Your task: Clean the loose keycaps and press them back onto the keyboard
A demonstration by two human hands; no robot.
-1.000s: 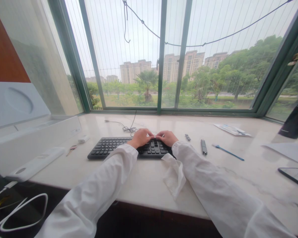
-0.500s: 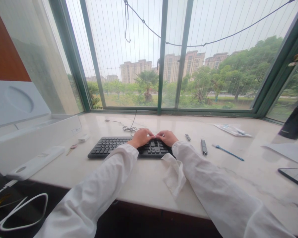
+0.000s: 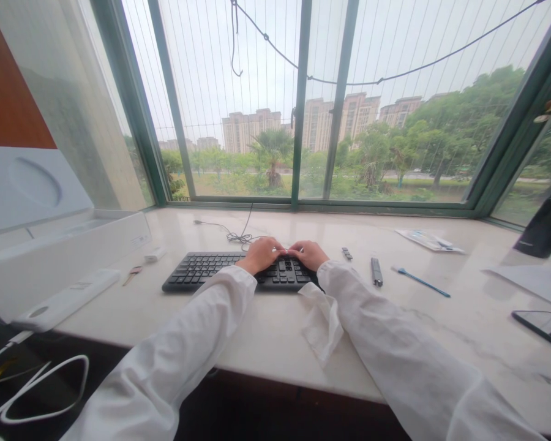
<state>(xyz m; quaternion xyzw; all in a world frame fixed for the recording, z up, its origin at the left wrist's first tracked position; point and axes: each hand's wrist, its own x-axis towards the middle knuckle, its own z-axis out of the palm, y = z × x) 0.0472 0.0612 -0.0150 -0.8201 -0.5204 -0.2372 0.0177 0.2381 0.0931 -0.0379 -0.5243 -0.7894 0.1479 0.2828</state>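
A black keyboard (image 3: 209,268) lies on the pale marbled tabletop, and both of my hands are over its right part. My left hand (image 3: 261,255) is closed, thumb and fingertips pinched together near the keyboard's back edge. Facing it, my right hand (image 3: 309,254) makes a similar pinch, the fingertips of the two hands nearly touching. Whatever is between them is too small to make out. Among the keys between my hands there are darker gaps. A crumpled white tissue (image 3: 322,321) lies against the keyboard's front edge, beside my right sleeve.
Right of the keyboard lie small dark pieces (image 3: 346,253), a grey stick-shaped tool (image 3: 376,272), a blue thin brush (image 3: 422,283), a clear packet (image 3: 429,240) and a phone (image 3: 544,326). On the left are a key (image 3: 132,274), a white power strip (image 3: 68,300) and an open white box (image 3: 119,236). A coiled cable (image 3: 241,237) lies behind.
Almost nothing differs. Both hands keep the same pinch at the same spot on the keyboard; the whole view has shifted very slightly.
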